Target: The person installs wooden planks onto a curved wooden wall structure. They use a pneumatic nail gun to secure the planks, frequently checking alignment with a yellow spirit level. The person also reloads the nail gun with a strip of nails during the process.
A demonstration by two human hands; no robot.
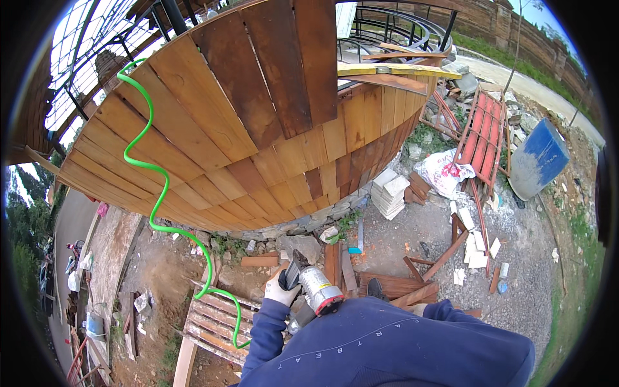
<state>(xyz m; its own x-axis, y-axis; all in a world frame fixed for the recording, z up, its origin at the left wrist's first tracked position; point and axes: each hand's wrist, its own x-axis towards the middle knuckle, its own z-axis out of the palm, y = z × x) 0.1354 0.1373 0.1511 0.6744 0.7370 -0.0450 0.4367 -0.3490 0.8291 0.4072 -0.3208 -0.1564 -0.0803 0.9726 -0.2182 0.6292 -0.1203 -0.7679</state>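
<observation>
My left hand, in a white and black glove, is wrapped round a nail gun with a silver body and a red-ringed end. I hold it in front of my chest, over the ground and apart from the wooden wall. A coiled green air hose hangs down the curved wall of overlapping wood shingles and runs to my left side; where it ends is hidden by my sleeve. Only a sliver of my gloved right hand shows beside the sweatshirt, near some brown boards; its fingers are hidden.
A slatted wooden pallet lies at my left. To the right are stacked white tiles, a white sack, a red metal frame and a blue barrel. Loose boards and broken tiles litter the gravel. A yellow level-like bar rests on the wall.
</observation>
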